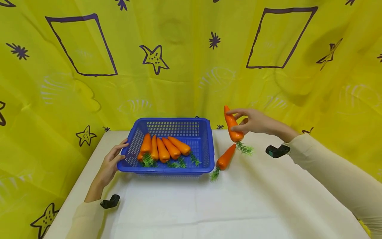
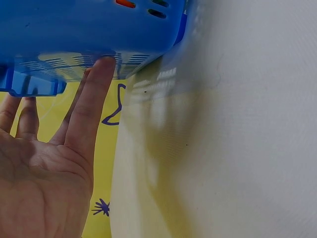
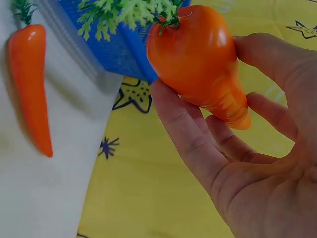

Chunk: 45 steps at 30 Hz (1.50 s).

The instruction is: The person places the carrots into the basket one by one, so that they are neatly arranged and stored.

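An orange carrot (image 1: 232, 124) with green leafy tops is held up by my right hand (image 1: 253, 122), right of the basket. In the right wrist view, the thumb and fingers grip this carrot (image 3: 195, 54) around its body. Below it another carrot (image 1: 226, 157) lies on the table, close to the basket's right end. My left hand (image 1: 108, 166) rests against the left end of the blue plastic basket (image 1: 167, 170). In the left wrist view, its fairly straight fingers (image 2: 91, 106) touch the basket's outer side. Several carrots (image 1: 163, 151) lie side by side in the basket's left part.
A white cloth (image 1: 191, 205) covers the table. Behind it hangs a yellow curtain (image 1: 185, 86) printed with stars and frames, which also runs along both sides. A dark wrist device (image 1: 277, 151) sits by the right sleeve, another device (image 1: 110, 201) by the left.
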Each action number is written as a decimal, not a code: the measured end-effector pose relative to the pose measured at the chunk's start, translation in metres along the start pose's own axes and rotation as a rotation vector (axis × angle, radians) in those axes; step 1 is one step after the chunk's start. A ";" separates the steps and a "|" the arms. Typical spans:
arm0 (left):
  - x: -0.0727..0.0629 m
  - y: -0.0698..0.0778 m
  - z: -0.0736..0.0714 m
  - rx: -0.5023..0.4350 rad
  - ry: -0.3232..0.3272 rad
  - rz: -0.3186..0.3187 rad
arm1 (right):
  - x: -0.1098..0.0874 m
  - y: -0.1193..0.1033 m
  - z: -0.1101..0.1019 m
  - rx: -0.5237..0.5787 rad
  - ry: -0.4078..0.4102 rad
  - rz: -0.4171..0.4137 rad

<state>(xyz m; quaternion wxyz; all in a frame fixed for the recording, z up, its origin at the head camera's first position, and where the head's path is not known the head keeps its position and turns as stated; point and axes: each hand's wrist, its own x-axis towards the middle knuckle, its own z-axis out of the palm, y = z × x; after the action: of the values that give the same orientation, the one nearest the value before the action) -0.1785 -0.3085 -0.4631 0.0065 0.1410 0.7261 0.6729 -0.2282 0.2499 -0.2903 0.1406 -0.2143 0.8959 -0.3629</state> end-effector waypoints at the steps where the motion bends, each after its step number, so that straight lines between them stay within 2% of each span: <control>1: 0.000 0.000 0.000 0.000 -0.002 0.003 | 0.005 -0.003 0.002 0.010 -0.009 -0.007; 13: 0.002 0.000 0.000 -0.014 -0.001 0.000 | 0.073 -0.036 0.041 0.093 -0.122 -0.070; 20: 0.000 0.001 -0.003 -0.006 0.010 -0.009 | 0.114 -0.050 0.081 0.175 -0.175 -0.090; 30: 0.001 0.000 -0.001 -0.015 0.007 -0.012 | 0.152 -0.064 0.131 0.203 -0.259 -0.080; 36: 0.002 0.000 0.000 -0.017 0.008 -0.014 | 0.175 -0.065 0.154 0.227 -0.293 -0.064; 45: 0.003 0.002 0.002 -0.002 0.024 -0.033 | 0.197 -0.071 0.184 0.268 -0.313 -0.045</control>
<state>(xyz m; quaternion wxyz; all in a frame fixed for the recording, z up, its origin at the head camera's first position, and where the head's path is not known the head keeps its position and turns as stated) -0.1805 -0.3055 -0.4607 0.0091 0.1211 0.7278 0.6750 -0.3042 0.0005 -0.3872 0.2972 -0.2676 0.8018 -0.4440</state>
